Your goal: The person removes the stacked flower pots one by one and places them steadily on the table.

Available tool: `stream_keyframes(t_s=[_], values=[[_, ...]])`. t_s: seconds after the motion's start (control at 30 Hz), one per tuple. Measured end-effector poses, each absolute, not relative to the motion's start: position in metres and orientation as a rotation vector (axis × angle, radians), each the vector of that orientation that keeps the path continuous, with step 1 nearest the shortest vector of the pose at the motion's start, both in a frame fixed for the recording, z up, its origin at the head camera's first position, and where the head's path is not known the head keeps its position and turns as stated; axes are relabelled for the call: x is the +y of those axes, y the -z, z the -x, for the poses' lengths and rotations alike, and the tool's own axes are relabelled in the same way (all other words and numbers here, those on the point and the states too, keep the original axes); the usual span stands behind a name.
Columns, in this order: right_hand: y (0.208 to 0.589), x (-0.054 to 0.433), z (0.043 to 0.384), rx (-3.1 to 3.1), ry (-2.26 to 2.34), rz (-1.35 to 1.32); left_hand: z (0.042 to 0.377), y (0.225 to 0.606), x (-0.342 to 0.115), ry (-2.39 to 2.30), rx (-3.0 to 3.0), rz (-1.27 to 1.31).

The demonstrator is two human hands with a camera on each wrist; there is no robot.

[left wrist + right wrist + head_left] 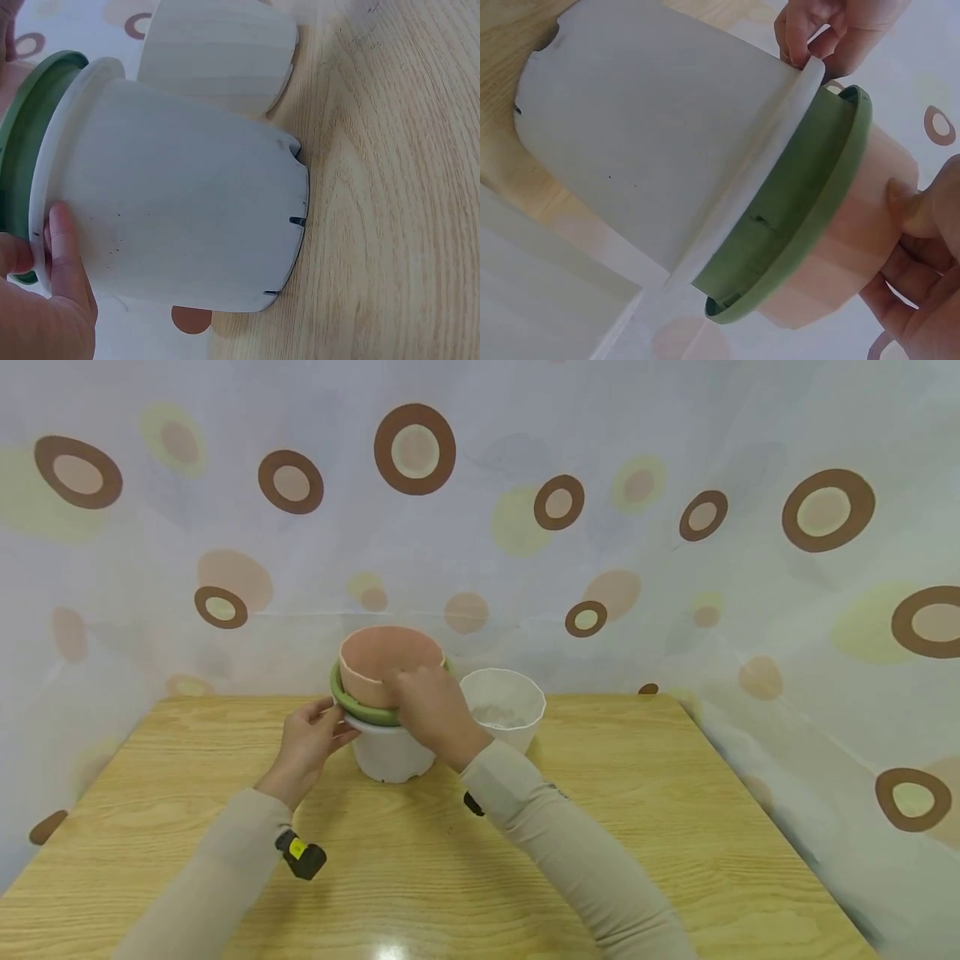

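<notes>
A pink flowerpot (392, 652) sits inside a green flowerpot (802, 202), which is nested in a larger white flowerpot (180, 195) standing upright on the table. The green pot's rim shows above the white one. With thumb and fingers, my right hand (435, 710) pinches the pink pot's wall near its rim; the right wrist view shows the thumb (909, 206) against the outside. On the left of the stack, my left hand (309, 743) holds the white pot's rim, one finger (66, 247) lying along the wall below it. The pots' lower insides are hidden.
Just right of the stack stands a second white pot (502, 702) with a faceted wall, close behind my right wrist. The wooden table (637, 827) ends at a patterned wall covering (465, 552) at the back and right.
</notes>
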State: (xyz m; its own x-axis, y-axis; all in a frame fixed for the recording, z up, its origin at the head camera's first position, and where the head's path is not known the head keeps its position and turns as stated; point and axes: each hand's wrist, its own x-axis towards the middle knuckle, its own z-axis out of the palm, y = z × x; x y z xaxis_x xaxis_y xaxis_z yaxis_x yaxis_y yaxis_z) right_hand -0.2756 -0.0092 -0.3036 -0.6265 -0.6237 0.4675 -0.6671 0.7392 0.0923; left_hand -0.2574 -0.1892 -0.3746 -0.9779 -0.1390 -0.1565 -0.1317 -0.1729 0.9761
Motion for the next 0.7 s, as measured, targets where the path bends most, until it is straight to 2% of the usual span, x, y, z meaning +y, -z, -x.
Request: stream_keyframes(t_s=[0.7], values=[[0.284,-0.001,0.274,-2.469,-0.214,-0.935,0.256,0.375,-0.189,2.365,-2.035,-0.341]])
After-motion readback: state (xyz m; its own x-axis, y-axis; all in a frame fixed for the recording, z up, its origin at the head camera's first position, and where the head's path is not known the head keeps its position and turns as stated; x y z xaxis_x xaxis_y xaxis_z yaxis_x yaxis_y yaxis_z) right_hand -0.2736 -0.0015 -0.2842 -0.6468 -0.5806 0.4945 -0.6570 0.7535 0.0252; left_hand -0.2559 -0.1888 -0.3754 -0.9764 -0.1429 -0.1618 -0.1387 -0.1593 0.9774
